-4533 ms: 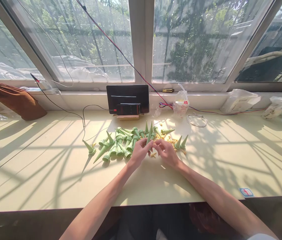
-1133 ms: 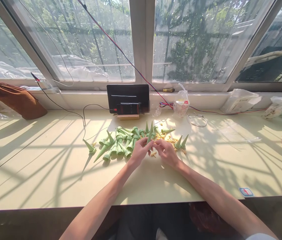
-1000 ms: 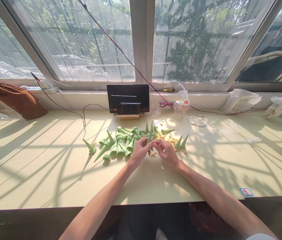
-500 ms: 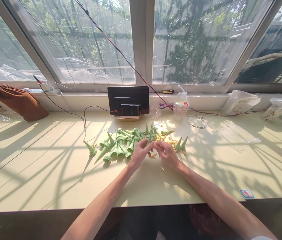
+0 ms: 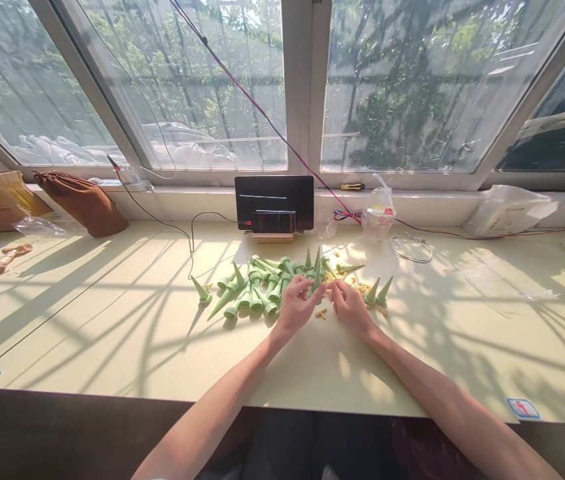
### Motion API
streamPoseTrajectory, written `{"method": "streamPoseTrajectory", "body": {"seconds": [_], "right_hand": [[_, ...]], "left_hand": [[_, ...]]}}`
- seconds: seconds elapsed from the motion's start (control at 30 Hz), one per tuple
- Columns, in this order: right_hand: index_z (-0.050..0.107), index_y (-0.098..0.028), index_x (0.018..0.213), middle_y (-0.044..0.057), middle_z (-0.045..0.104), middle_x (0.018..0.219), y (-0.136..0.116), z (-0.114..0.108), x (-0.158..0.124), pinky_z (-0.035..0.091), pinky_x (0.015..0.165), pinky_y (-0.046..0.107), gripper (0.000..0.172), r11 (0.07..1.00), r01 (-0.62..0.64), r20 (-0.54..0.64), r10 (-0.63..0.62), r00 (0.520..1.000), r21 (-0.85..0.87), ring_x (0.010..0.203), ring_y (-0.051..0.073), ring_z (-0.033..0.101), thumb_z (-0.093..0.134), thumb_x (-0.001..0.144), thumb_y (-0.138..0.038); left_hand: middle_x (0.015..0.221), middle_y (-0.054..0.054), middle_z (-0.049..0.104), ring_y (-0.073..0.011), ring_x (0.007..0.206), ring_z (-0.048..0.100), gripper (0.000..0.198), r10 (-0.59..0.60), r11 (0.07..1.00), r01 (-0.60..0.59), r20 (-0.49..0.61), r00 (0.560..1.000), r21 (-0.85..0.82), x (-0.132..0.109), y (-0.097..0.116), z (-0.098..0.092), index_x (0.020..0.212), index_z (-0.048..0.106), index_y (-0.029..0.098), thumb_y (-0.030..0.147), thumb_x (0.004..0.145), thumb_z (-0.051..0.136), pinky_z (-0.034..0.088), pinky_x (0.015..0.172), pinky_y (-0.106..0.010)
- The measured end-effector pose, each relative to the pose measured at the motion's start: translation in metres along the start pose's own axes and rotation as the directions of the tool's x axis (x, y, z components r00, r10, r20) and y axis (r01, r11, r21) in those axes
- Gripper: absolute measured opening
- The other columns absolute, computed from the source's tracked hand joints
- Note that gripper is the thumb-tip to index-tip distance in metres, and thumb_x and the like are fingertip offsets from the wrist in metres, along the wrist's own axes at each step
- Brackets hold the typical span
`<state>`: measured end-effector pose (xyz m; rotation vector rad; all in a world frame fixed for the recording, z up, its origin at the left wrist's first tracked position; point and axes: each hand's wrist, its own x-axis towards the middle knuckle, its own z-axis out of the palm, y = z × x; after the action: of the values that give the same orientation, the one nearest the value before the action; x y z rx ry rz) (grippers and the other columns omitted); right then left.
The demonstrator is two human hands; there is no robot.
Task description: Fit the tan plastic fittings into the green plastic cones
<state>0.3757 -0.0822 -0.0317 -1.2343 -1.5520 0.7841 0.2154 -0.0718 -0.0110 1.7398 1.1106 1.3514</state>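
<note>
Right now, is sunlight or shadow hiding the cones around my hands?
Head view: hard sunlight through the window throws barred shadows across the table; the green cones read clearly, the small yellow bits by the right hand wash out; same view, the wide lens splays the window frames.

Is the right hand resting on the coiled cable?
No, the right hand is at the green cones, and the coiled cable lies well apart from it.

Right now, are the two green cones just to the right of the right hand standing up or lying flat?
Standing: both green cones sit on their wide ends with tips up, slightly tilted, beside the right hand.
</note>
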Motion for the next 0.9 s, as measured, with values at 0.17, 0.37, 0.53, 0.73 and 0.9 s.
{"method": "streamPoseTrajectory", "body": {"seconds": [0.17, 0.37, 0.53, 0.73, 0.9], "right_hand": [[0.05, -0.021, 0.074, -0.002, 0.051, 0.055, 0.001, 0.0, -0.002, 0.038, 0.047, 0.027, 0.039, 0.999, -0.011, 0.082, 0.014, 0.996, -0.043, 0.045, 0.014, 0.049, 0.042, 0.096, -0.052], [0.052, -0.02, 0.074, -0.002, 0.051, 0.056, 0.002, -0.001, -0.001, 0.04, 0.048, 0.027, 0.04, 0.999, 0.002, 0.124, 0.004, 0.992, -0.051, 0.044, 0.014, 0.049, 0.042, 0.096, -0.053], [0.051, -0.02, 0.07, -0.001, 0.052, 0.056, 0.002, -0.002, 0.0, 0.04, 0.051, 0.027, 0.044, 0.996, 0.032, 0.118, -0.022, 0.993, -0.083, 0.047, 0.014, 0.05, 0.043, 0.097, -0.054], [0.048, -0.02, 0.069, -0.002, 0.051, 0.058, 0.006, 0.0, 0.001, 0.038, 0.054, 0.028, 0.042, 0.992, 0.069, 0.134, -0.055, 0.989, -0.103, 0.051, 0.014, 0.049, 0.042, 0.098, -0.05], [0.046, -0.02, 0.066, -0.003, 0.047, 0.055, 0.006, 0.002, 0.002, 0.037, 0.055, 0.027, 0.044, 0.99, 0.08, 0.118, -0.067, 0.991, -0.115, 0.051, 0.013, 0.048, 0.042, 0.099, -0.049]], "left_hand": [[0.071, 0.0, 0.042, -0.0136, 0.063, 0.04, 0.025, 0.122, 0.984, -0.127, 0.049, 0.991, 0.127, -0.006, -0.001, 0.004, 0.085, 0.072, 0.02, 0.043, 0.088, 0.064, 0.036, 0.058, -0.027], [0.074, -0.002, 0.048, -0.0142, 0.064, 0.044, 0.021, 0.24, 0.935, -0.24, 0.032, 0.97, 0.26, -0.006, 0.015, -0.005, 0.083, 0.07, 0.021, 0.038, 0.091, 0.06, 0.039, 0.06, -0.027], [0.077, -0.004, 0.059, -0.0142, 0.061, 0.05, 0.023, 0.216, 0.91, -0.146, -0.146, 0.965, 0.387, -0.014, 0.04, -0.059, 0.083, 0.071, 0.021, 0.04, 0.09, 0.061, 0.043, 0.061, -0.027], [0.072, -0.004, 0.068, -0.018, 0.064, 0.06, 0.035, 0.035, 0.784, 0.277, -0.484, 0.874, 0.556, -0.029, 0.029, -0.161, 0.085, 0.073, 0.018, 0.052, 0.082, 0.063, 0.046, 0.067, -0.029], [0.066, -0.005, 0.069, -0.0228, 0.068, 0.064, 0.037, -0.103, 0.655, 0.466, -0.54, 0.835, 0.595, -0.037, 0.004, -0.207, 0.075, 0.07, 0.019, 0.055, 0.078, 0.062, 0.044, 0.068, -0.031]]}}
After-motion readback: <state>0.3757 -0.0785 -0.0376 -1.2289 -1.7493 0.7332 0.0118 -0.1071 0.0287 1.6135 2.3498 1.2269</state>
